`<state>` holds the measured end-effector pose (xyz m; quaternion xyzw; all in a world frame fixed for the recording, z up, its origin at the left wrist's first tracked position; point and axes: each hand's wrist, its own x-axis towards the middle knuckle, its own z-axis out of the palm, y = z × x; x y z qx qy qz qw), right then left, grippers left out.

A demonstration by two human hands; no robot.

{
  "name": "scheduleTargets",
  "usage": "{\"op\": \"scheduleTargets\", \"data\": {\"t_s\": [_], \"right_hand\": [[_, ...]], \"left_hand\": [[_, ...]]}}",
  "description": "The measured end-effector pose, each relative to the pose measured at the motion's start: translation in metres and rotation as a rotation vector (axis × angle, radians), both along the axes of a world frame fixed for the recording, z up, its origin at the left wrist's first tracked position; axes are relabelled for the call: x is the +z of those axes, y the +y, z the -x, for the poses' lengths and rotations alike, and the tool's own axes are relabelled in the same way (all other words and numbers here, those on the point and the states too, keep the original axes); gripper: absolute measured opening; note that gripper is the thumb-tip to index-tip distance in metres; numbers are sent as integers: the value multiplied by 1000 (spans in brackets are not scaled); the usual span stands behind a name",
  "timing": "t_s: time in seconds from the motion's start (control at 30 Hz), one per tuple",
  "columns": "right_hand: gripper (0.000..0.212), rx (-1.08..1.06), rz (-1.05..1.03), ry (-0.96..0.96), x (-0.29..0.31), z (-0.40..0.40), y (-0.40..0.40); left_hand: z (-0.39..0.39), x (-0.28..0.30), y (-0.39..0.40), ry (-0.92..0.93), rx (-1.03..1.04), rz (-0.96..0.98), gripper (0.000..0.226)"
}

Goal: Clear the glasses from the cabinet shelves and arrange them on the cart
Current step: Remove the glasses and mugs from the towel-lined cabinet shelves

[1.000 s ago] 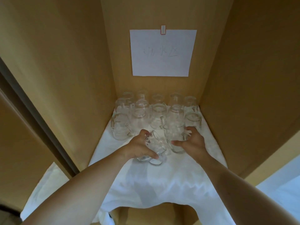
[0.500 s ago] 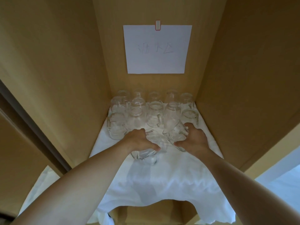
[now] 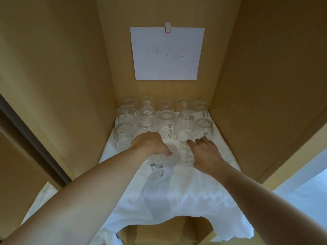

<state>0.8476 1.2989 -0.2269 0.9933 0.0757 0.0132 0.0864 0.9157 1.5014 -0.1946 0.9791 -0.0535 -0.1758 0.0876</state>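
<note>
Several clear glass mugs (image 3: 166, 121) stand upside down in rows at the back of a wooden cabinet shelf, on a white cloth (image 3: 177, 195). My left hand (image 3: 150, 145) grips one glass mug (image 3: 165, 160) from above, just in front of the rows; its handle points toward me. My right hand (image 3: 207, 154) holds a second glass mug (image 3: 184, 154) by its right side, with the thumb lying over the mug's top. The two held mugs sit side by side, close to the cloth.
The cabinet's wooden side walls (image 3: 256, 85) close in on left and right. A white paper note (image 3: 167, 53) is clipped to the back wall. The cloth hangs over the shelf's front edge. A dark door frame (image 3: 35, 144) runs along the left.
Both hands have drawn their mugs toward me, away from the rows. The right-hand mug, tilted half a second ago, now stands straighter.
</note>
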Motion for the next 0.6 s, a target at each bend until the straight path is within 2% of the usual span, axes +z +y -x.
{"op": "scheduleTargets", "data": {"t_s": [0.2,0.37,0.43,0.53,0.6], "right_hand": [[78,69,93,-62,-2,2,13],[89,0,-47,61,-7,3,10],[88,5,-128,85,-8,3,6],[87,17,-167,63,-10,5,2],[88,17,-170,48,-12,5,0]], "left_hand": [[3,4,-11,-35,-22,-33,78],[1,-9,-7,-73,34,108,109],[3,-8,-5,-77,27,133,104],[0,-5,-2,-58,-19,158,81],[-2,-4,-2,-12,-84,141,83]]}}
